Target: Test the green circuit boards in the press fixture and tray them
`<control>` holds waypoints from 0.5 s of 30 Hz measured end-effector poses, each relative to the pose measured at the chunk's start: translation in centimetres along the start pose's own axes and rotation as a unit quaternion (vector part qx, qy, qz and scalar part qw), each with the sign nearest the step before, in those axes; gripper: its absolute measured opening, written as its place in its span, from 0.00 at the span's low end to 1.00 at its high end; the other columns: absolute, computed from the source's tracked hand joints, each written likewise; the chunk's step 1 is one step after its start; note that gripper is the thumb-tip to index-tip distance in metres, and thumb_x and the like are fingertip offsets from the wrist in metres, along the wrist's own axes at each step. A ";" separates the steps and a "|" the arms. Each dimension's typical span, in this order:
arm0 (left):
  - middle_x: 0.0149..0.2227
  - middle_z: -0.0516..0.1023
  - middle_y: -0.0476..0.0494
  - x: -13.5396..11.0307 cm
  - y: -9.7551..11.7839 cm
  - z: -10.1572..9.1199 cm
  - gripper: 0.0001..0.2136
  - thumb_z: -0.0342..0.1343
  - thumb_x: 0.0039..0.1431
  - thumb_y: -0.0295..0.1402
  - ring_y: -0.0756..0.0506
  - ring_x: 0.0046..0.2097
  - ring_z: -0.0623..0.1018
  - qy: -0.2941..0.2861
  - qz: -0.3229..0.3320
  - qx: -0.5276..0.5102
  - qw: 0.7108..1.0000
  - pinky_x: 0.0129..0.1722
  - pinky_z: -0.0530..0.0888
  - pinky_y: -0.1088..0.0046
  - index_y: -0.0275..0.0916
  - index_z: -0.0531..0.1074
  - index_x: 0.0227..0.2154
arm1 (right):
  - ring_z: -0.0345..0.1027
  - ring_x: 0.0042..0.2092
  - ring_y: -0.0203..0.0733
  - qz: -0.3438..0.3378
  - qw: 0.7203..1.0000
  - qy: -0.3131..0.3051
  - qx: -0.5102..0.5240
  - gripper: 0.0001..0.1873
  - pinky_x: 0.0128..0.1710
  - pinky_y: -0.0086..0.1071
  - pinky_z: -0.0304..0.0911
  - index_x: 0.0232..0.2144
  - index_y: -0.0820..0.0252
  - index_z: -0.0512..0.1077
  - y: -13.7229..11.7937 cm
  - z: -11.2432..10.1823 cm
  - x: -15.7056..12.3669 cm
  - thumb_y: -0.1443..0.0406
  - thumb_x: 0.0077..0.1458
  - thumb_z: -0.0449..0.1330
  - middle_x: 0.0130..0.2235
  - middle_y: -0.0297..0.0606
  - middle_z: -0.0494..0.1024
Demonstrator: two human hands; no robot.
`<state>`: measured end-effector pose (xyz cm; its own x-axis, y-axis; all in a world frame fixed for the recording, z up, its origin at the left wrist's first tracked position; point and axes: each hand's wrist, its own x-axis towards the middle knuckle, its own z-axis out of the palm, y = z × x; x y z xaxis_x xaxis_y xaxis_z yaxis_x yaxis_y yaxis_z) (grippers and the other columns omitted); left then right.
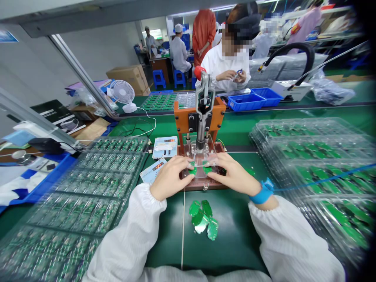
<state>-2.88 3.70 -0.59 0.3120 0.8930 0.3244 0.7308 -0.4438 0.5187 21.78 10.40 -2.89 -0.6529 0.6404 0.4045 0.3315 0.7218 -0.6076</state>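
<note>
My left hand (172, 174) and my right hand (233, 174) reach into a toggle-clamp test fixture (217, 117) with an orange frame and a clear plate. Between the thumb and fingers of my left hand is a small green circuit board (193, 171), lying at the fixture's base. A second green circuit board (207, 170) sits beside it, gripped by the thumb and fingers of my right hand. The red-tipped clamp lever (199, 72) stands upright above. In front of the fixture, several loose green circuit boards (205, 207) lie in a small pile on the green mat.
Clear trays of boards (100, 172) cover the left side; stacked trays (311, 150) fill the right. Two small digital meters (165, 147) stand left of the fixture. A blue wrist strap (262, 192) trails a cord rightward. Across the bench sit blue bins (246, 102) and a co-worker (217, 62).
</note>
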 end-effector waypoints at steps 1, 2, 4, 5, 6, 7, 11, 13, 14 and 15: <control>0.52 0.79 0.43 -0.1 0.0 0.0 0.08 0.63 0.61 0.30 0.38 0.55 0.75 0.000 0.001 0.001 1.000 0.57 0.73 0.54 0.41 0.76 0.43 | 0.68 0.58 0.50 -0.001 1.000 0.002 0.002 0.12 0.60 0.51 0.66 0.47 0.51 0.77 0.0 0.0 -0.1 0.61 0.60 0.65 0.54 0.40 0.78; 0.53 0.79 0.42 -0.3 0.0 0.1 0.08 0.63 0.61 0.31 0.38 0.56 0.75 0.000 0.003 0.003 1.000 0.59 0.72 0.54 0.41 0.76 0.43 | 0.69 0.58 0.51 0.000 1.000 0.005 0.003 0.12 0.60 0.51 0.66 0.47 0.51 0.77 0.0 0.0 -0.1 0.60 0.60 0.65 0.54 0.39 0.78; 0.57 0.77 0.41 -0.9 0.0 0.3 0.09 0.63 0.62 0.33 0.37 0.61 0.72 0.003 0.008 0.013 1.000 0.62 0.69 0.51 0.41 0.75 0.45 | 0.69 0.58 0.51 0.005 1.000 0.023 0.004 0.12 0.60 0.51 0.66 0.47 0.51 0.77 -0.1 -0.2 -0.1 0.60 0.60 0.64 0.55 0.39 0.78; 0.59 0.74 0.40 -1.3 0.1 0.5 0.10 0.62 0.63 0.34 0.35 0.63 0.69 0.010 0.013 0.022 1.000 0.64 0.67 0.48 0.41 0.75 0.46 | 0.70 0.58 0.50 0.010 0.999 0.041 0.004 0.11 0.60 0.51 0.67 0.45 0.51 0.77 -0.2 -0.5 0.0 0.61 0.60 0.64 0.54 0.39 0.78; 0.61 0.72 0.39 -1.6 0.3 0.8 0.10 0.61 0.64 0.35 0.35 0.65 0.67 0.026 0.019 0.032 0.999 0.64 0.66 0.46 0.40 0.75 0.47 | 0.71 0.57 0.50 0.017 0.998 0.063 0.002 0.09 0.59 0.51 0.67 0.44 0.52 0.77 -0.3 -0.9 0.2 0.62 0.61 0.62 0.53 0.40 0.78; 0.62 0.72 0.37 -2.1 0.6 1.2 0.10 0.59 0.65 0.35 0.34 0.65 0.67 0.052 0.025 0.039 0.998 0.64 0.66 0.45 0.40 0.74 0.47 | 0.72 0.56 0.49 0.024 0.996 0.090 -0.001 0.07 0.59 0.50 0.67 0.42 0.54 0.77 -0.6 -1.4 0.5 0.63 0.63 0.60 0.51 0.41 0.79; 0.49 0.79 0.37 -3.8 2.4 3.5 0.08 0.57 0.66 0.32 0.38 0.54 0.76 0.130 0.090 0.026 0.987 0.56 0.74 0.52 0.38 0.74 0.46 | 0.74 0.51 0.45 0.054 0.968 0.245 0.026 0.08 0.53 0.43 0.72 0.43 0.55 0.75 -2.4 -4.1 3.5 0.65 0.64 0.57 0.48 0.40 0.79; 0.51 0.79 0.36 -4.4 3.2 4.8 0.10 0.57 0.66 0.32 0.38 0.55 0.76 0.089 0.153 0.031 0.984 0.59 0.73 0.52 0.37 0.74 0.48 | 0.74 0.52 0.44 0.025 0.951 0.307 0.041 0.10 0.52 0.40 0.73 0.46 0.55 0.74 -3.0 -5.6 6.2 0.65 0.63 0.59 0.49 0.39 0.79; 0.55 0.77 0.34 -4.6 3.4 5.4 0.12 0.57 0.66 0.33 0.36 0.59 0.74 0.058 0.178 0.042 0.981 0.61 0.71 0.50 0.36 0.73 0.50 | 0.74 0.54 0.44 -0.002 0.945 0.323 0.043 0.12 0.53 0.39 0.72 0.48 0.55 0.74 -3.1 -6.3 7.8 0.64 0.62 0.60 0.51 0.38 0.79; 0.59 0.74 0.32 -4.8 3.5 6.0 0.14 0.57 0.66 0.34 0.35 0.63 0.71 0.027 0.193 0.054 0.979 0.64 0.69 0.48 0.35 0.72 0.52 | 0.73 0.55 0.43 -0.031 0.943 0.330 0.039 0.13 0.55 0.39 0.71 0.50 0.54 0.73 -3.1 -7.1 9.5 0.63 0.63 0.61 0.52 0.37 0.79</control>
<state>1.84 -1.72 -5.03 0.5469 0.6536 0.5232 0.6254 -0.7344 0.2637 19.35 16.16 7.65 -0.0953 0.6396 0.7628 0.2384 0.7587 -0.6063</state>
